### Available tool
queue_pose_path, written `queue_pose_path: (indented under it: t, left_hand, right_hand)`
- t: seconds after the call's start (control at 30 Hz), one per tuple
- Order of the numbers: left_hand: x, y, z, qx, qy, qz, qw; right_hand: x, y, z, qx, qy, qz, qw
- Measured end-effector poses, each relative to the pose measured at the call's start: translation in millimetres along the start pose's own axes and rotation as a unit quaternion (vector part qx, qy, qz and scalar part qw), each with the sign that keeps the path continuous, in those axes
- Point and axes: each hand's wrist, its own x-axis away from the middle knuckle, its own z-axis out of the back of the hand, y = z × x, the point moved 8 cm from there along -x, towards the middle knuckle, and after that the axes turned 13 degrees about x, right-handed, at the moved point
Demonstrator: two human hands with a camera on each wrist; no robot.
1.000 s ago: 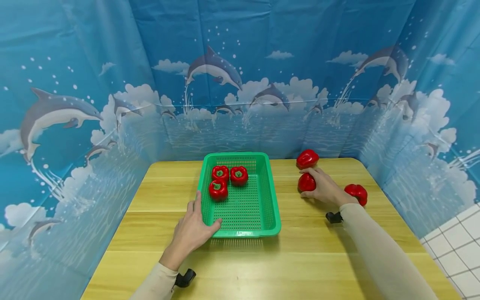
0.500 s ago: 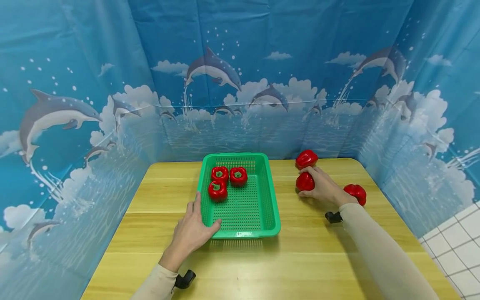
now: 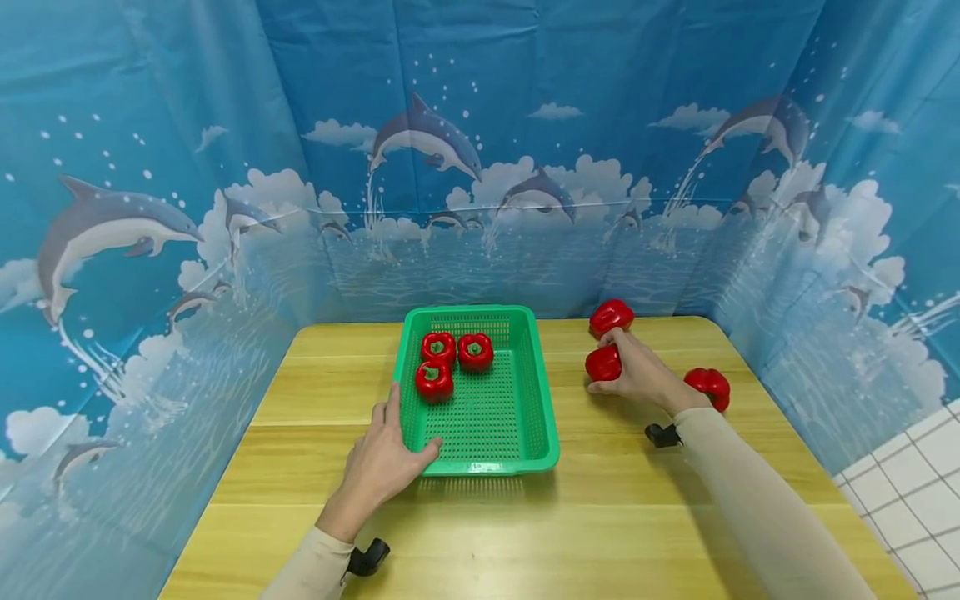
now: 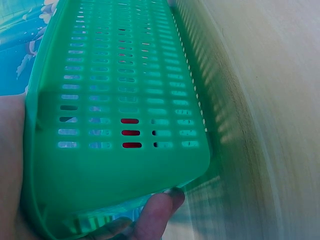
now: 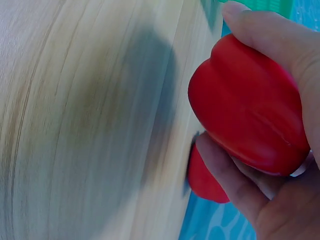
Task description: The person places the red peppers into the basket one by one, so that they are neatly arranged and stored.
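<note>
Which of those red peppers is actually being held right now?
The pepper in the right hand, right of the green basket; three peppers inside the basket and two loose peppers on the table are ungripped.

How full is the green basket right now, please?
The green basket is partly full: three red peppers sit towards its far left, and much of its mesh floor shows bare.

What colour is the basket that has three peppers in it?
The basket is bright green; the head view shows it best.
</note>
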Motion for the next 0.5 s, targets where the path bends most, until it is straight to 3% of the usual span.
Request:
queue_pose_path:
  t: [0.5]
  left_hand:
    - [-1.7, -0.8, -0.4, -0.004, 0.0, -0.004, 1.0]
  right_hand:
    - [-0.7, -18.2, 10.8, 0.026, 0.018, 0.017, 0.9993]
